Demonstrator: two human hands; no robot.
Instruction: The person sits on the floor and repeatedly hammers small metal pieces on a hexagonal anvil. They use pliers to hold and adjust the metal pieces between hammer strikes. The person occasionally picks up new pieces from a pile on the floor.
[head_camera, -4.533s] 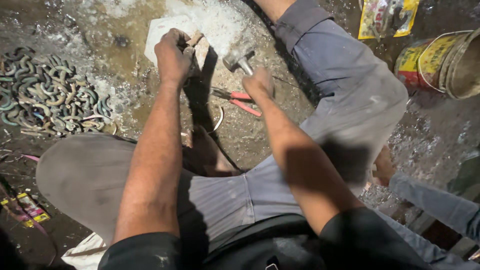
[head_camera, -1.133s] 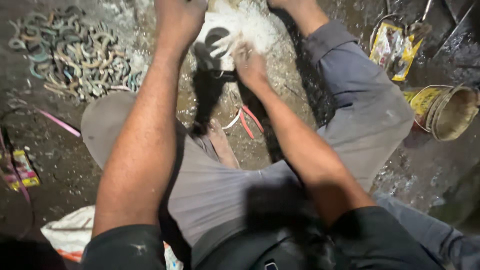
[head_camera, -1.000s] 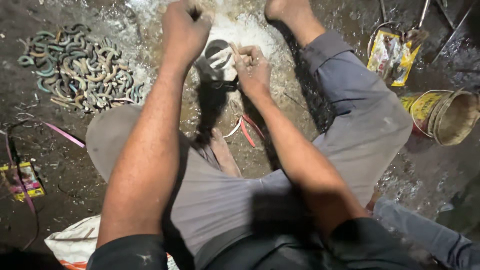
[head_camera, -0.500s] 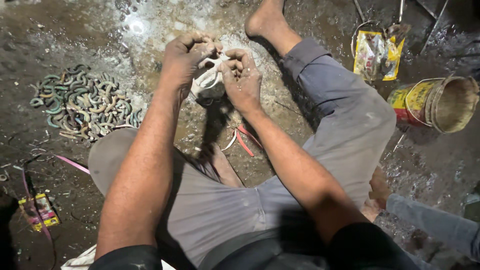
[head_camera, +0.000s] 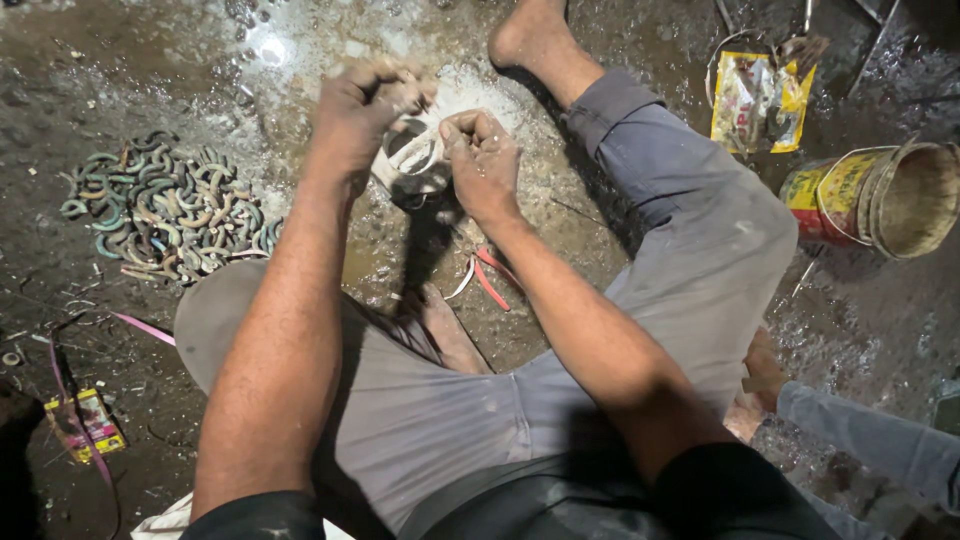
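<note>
Pile of curved metal pieces (head_camera: 170, 212) lies on ground left of both hands. Tin can (head_camera: 880, 195) on its side far right; crumpled wrapper (head_camera: 755, 100) behind it. Pliers (head_camera: 485, 278) below the hands.

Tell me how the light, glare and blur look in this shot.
Head view: a hard light falls on the middle and the edges go dark; glare spots shine on the wet floor; the left hand is motion-blurred, the right hand sharper; the whitish piece they hold casts a dark shadow toward the legs.

Grey trousers (head_camera: 690, 250), a yellow-and-red tin (head_camera: 850, 195), green-and-tan curved pieces (head_camera: 170, 215) — red-handled pliers (head_camera: 490, 280) on brown floor (head_camera: 130, 70).
</note>
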